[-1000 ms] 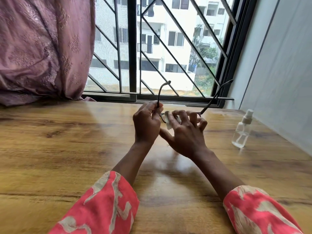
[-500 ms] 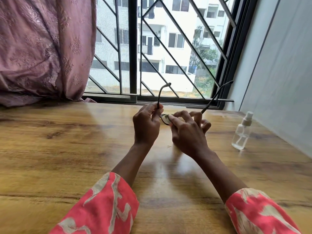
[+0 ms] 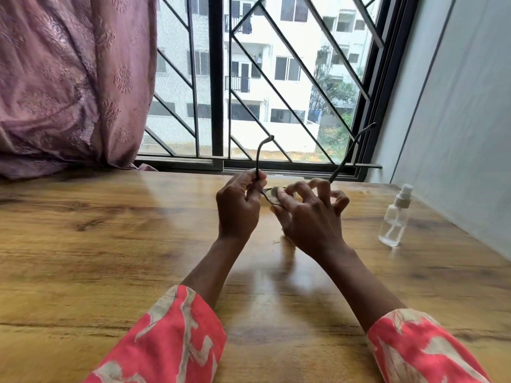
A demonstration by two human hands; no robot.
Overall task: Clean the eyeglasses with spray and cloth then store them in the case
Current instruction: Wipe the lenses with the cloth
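Right, nearest to us are our coral patterned sleeves [image 3: 171, 335], forearms stretched out over the wooden bench [image 3: 83, 244]. Further out, our left hand [image 3: 237, 208] pinches the eyeglasses [image 3: 269, 193] at the left temple hinge, fingers curled round the arm, while our right hand [image 3: 307, 217] presses a small pale cloth [image 3: 276, 192] onto the lens with thumb and forefinger, other fingers spread. The hands sit close together, just above the bench, both temple arms poking up towards the window grille [image 3: 215, 78]. Off to the right stands the clear spray bottle [image 3: 394, 219], well apart from our hands, near the wall [image 3: 456, 106]. We can't see a case anywhere. Our worry: rubbing hard against a one-sided hinge grip could twist the frame, or the glasses could slip and drop onto the bench. The purple curtain [image 3: 69, 78] hangs far left.
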